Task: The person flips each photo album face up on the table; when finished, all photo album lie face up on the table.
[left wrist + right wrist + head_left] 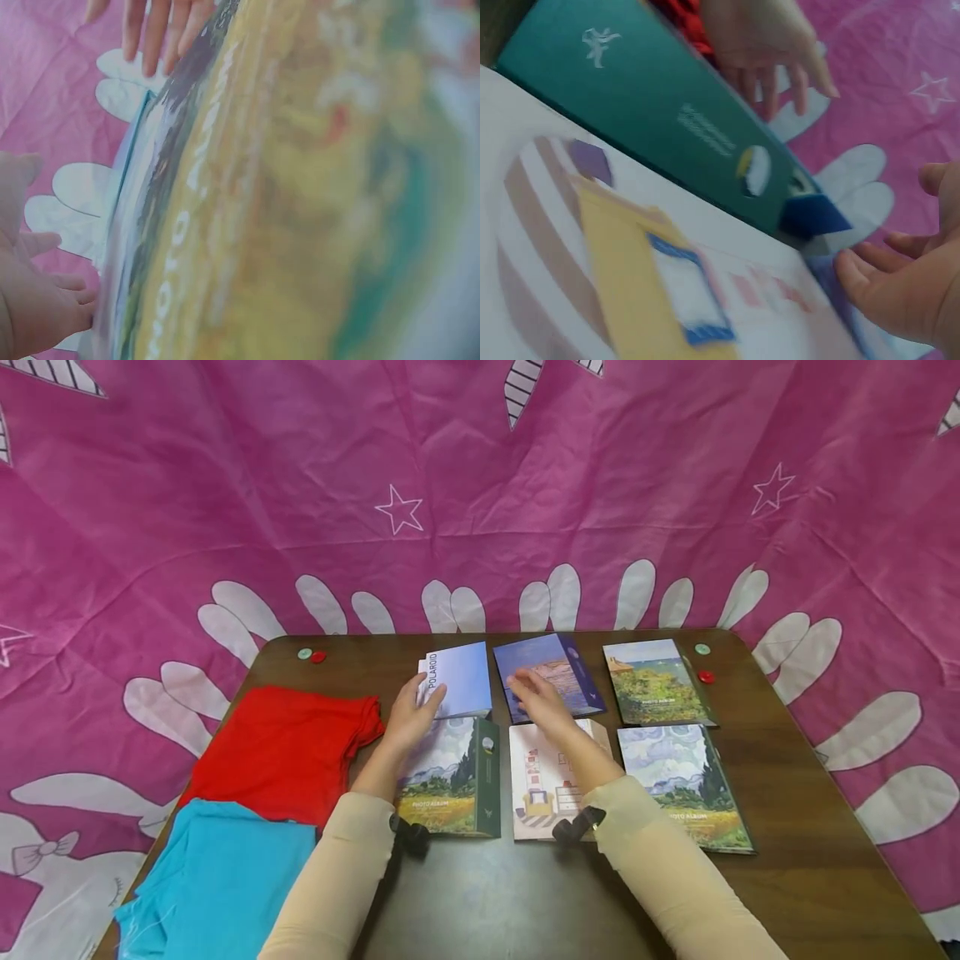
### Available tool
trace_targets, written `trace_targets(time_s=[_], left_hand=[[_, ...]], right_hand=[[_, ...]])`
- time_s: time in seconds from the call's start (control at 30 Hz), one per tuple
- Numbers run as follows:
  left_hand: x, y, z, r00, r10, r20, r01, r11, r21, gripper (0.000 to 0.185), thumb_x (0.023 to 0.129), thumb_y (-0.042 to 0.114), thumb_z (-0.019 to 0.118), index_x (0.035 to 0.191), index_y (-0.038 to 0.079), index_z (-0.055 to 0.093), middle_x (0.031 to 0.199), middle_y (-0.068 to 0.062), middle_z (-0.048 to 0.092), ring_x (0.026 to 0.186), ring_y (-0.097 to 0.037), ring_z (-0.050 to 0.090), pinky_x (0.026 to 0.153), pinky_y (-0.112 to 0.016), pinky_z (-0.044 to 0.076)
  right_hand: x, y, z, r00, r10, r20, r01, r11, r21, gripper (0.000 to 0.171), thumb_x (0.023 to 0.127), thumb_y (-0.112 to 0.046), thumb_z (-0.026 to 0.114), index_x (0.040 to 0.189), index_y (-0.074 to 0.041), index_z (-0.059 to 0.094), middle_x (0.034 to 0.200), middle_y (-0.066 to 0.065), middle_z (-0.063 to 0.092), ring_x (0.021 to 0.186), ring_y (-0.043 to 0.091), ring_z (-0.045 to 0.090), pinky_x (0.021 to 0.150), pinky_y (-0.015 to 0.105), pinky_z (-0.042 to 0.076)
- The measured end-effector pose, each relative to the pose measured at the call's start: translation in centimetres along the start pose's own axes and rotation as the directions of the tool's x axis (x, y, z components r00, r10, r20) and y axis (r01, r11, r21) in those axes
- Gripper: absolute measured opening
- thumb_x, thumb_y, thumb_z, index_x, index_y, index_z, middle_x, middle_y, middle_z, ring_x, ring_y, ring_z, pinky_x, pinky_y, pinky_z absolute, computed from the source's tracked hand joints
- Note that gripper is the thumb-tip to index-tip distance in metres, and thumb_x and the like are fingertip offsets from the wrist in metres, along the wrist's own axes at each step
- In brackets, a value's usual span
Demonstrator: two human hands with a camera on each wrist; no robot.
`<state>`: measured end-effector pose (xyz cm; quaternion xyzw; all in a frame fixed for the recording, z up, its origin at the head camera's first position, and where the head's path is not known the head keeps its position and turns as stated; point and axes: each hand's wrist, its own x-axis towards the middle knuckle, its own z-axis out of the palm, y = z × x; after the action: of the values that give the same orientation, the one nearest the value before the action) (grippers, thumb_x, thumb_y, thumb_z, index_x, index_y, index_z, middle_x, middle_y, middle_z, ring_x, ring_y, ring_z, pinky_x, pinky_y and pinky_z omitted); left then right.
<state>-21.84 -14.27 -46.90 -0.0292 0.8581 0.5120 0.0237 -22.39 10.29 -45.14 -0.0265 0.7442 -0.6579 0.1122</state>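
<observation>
While red cloth [277, 747] and turquoise cloth [228, 885] lie far left, left hand [409, 717] is over the lower-left part of the blue POLAROID album [467, 675], grip wide, contact unclear; green-spined album [487, 785] sits just nearer. Next, right hand [546, 708] is over the purple album [532, 653], fingers loose, grip wide, can't tell if touching. White album [531, 797] nearer than that. Two landscape albums [654, 692] at right.
</observation>
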Motion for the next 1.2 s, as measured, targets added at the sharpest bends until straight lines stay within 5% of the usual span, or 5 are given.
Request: trace_targets(time_s=[0.43,0.63,0.8,1.03,1.2], left_hand=[[1.0,-0.1,0.8,1.000,-0.013,0.013,0.013,1.000,0.010,0.072,0.098,0.050,0.059,0.155,0.011,0.040,0.158,-0.019,0.039,0.146,-0.038,0.033,0.119,-0.055,0.027],[1.4,-0.1,1.1,0.999,0.007,0.041,-0.007,1.000,0.014,0.069,0.097,0.042,0.065,0.153,0.008,0.043,0.158,-0.014,0.040,0.148,-0.034,0.031,0.121,-0.049,0.024],[1.5,0.6,1.8,0.998,0.037,0.043,-0.037,0.999,0.001,0.070,0.097,0.041,0.066,0.152,0.002,0.044,0.161,-0.020,0.031,0.149,-0.037,0.028,0.122,-0.048,0.022],[1.3,1.4,2.9,0.996,0.063,0.068,-0.062,0.998,-0.024,0.073,0.100,0.044,0.060,0.155,0.003,0.038,0.164,-0.020,0.024,0.150,-0.037,0.025,0.122,-0.047,0.022],[1.0,1.9,3.2,0.988,0.071,0.137,-0.055,0.992,-0.117,0.076,0.102,0.052,0.053,0.160,0.011,0.029,0.166,-0.011,0.022,0.151,-0.034,0.024,0.122,-0.049,0.022]], right_hand=[[1.4,1.6,3.6,0.984,0.127,0.129,-0.131,0.991,0.024,0.069,0.107,-0.032,0.051,0.161,-0.002,0.020,0.165,0.019,0.021,0.147,0.037,0.032,0.120,0.046,0.029],[1.5,1.2,4.2,0.991,0.119,0.058,-0.127,0.979,0.157,0.059,0.110,-0.033,0.041,0.161,-0.007,0.024,0.165,0.017,0.024,0.149,0.036,0.029,0.116,0.048,0.035],[1.6,0.6,4.3,0.997,0.063,-0.048,-0.048,0.963,0.267,0.045,0.111,-0.023,0.039,0.155,-0.010,0.041,0.153,0.017,0.040,0.131,0.033,0.047,0.106,0.046,0.048],[1.9,0.1,3.8,0.998,0.046,-0.053,-0.027,0.951,0.310,0.064,0.107,-0.014,0.052,0.162,-0.007,0.019,0.157,0.020,0.039,0.135,0.029,0.046,0.107,0.047,0.045],[2.0,-0.5,3.9,0.996,0.028,-0.083,0.002,0.941,0.339,0.065,0.104,-0.013,0.058,0.160,-0.003,0.025,0.158,0.020,0.038,0.140,0.032,0.044,0.110,0.049,0.043]])
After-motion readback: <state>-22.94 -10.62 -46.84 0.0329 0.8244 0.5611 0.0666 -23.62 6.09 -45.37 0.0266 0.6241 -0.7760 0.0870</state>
